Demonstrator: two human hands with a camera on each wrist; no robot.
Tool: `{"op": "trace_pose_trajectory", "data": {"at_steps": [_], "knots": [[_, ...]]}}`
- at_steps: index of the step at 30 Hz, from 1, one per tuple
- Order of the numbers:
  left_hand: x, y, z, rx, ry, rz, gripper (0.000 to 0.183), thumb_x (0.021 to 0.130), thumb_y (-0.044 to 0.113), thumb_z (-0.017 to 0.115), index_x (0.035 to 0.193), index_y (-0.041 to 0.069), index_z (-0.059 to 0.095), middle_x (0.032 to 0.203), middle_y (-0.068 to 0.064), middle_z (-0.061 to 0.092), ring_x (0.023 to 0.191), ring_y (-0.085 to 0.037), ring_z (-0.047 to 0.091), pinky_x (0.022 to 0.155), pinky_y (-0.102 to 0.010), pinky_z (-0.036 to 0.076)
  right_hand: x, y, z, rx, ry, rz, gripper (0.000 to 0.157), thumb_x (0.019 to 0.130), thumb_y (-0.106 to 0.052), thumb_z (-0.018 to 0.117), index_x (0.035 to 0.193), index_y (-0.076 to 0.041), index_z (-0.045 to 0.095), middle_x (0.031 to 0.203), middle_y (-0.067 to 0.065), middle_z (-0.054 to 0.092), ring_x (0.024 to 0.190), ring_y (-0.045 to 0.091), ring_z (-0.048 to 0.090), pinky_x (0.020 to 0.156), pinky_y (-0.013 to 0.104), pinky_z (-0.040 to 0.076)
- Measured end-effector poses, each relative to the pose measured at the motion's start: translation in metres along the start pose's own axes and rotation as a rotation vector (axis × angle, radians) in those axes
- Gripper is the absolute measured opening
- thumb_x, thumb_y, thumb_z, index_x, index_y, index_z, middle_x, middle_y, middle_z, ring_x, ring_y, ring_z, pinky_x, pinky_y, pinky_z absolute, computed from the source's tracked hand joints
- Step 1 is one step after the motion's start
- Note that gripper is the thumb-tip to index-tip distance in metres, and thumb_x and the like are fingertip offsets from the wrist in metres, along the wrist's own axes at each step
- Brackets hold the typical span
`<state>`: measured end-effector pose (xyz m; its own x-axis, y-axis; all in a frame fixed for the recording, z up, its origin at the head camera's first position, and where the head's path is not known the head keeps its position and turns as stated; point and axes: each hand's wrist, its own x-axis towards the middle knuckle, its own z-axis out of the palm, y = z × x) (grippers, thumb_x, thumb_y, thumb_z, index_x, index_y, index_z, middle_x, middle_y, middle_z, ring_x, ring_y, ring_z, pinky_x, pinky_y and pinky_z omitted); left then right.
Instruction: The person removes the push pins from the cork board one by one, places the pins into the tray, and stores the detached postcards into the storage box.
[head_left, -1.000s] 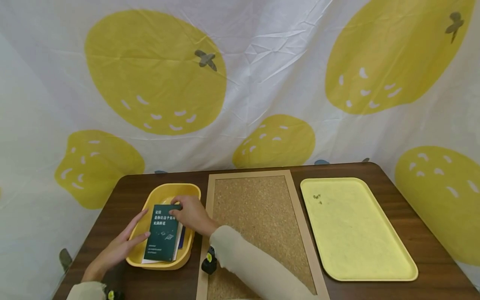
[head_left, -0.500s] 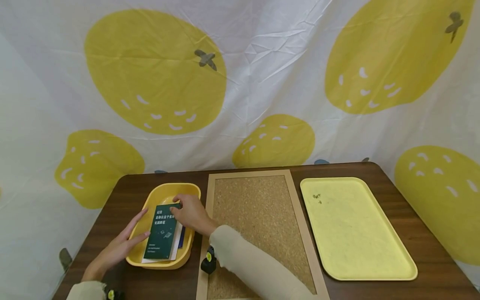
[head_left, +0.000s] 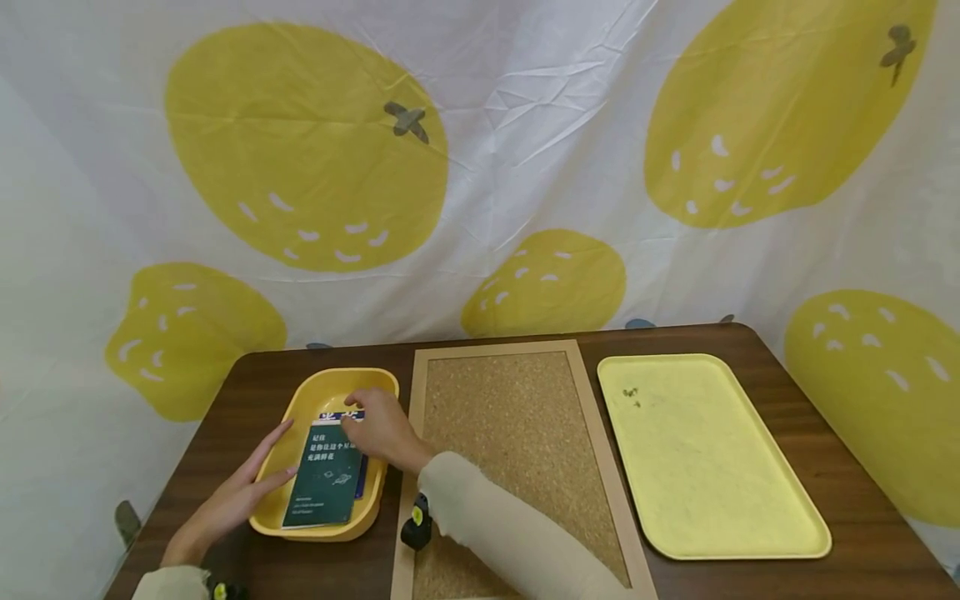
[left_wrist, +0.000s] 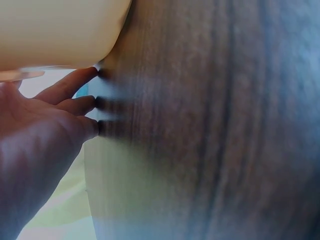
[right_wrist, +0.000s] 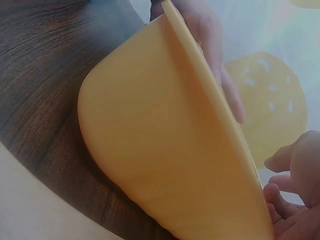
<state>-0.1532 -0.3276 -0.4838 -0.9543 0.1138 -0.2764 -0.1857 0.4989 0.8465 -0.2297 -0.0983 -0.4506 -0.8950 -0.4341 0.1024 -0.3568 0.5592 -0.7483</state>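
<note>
A dark green booklet [head_left: 324, 479] with white lettering lies in a yellow basin [head_left: 381, 379]. From beneath it show the upper strip and right edge of a blue book [head_left: 361, 482]. At the basin's left side is my left hand [head_left: 236, 492], fingers extended along the outer wall and thumb over the rim by the booklet. The left wrist view puts its fingertips close to the table. My right hand [head_left: 386, 429] reaches over the right rim, with bent fingers and thumb at the books' top right corner. Whether it pinches a book is hidden, also in the right wrist view.
A framed cork board [head_left: 517, 450] lies right of the basin, under my right forearm. Farther right is a pale yellow tray [head_left: 720, 458]. Both are on the dark wooden table [head_left: 855, 500], before a white curtain [head_left: 510, 167] printed with yellow fruit.
The green booklet has slid down and flatter in the basin, uncovering the top strip of the blue book. Both hands have stayed almost in place.
</note>
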Motion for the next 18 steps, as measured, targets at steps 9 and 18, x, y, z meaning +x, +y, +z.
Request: {"op": "trace_pose_trajectory", "data": {"at_steps": [9, 18], "knots": [[-0.003, 0.000, 0.003, 0.003, 0.019, 0.031, 0.081, 0.101, 0.034, 0.055, 0.161, 0.026, 0.000, 0.165, -0.020, -0.005, 0.146, -0.047, 0.005, 0.111, -0.073, 0.013, -0.002, 0.002, 0.000, 0.047, 0.001, 0.007, 0.020, 0.095, -0.025, 0.067, 0.110, -0.013, 0.072, 0.109, -0.002, 0.061, 0.089, 0.006, 0.052, 0.080, 0.019, 0.053], [-0.005, 0.003, 0.001, -0.010, 0.030, 0.054, 0.082, 0.101, 0.035, 0.056, 0.161, 0.026, 0.001, 0.165, -0.019, -0.005, 0.148, -0.047, 0.003, 0.112, -0.072, 0.012, -0.005, 0.016, -0.028, 0.183, 0.047, -0.164, 0.020, 0.095, -0.019, 0.065, 0.111, -0.009, 0.072, 0.099, 0.001, 0.058, 0.069, 0.005, 0.049, 0.055, 0.015, 0.043]]}}
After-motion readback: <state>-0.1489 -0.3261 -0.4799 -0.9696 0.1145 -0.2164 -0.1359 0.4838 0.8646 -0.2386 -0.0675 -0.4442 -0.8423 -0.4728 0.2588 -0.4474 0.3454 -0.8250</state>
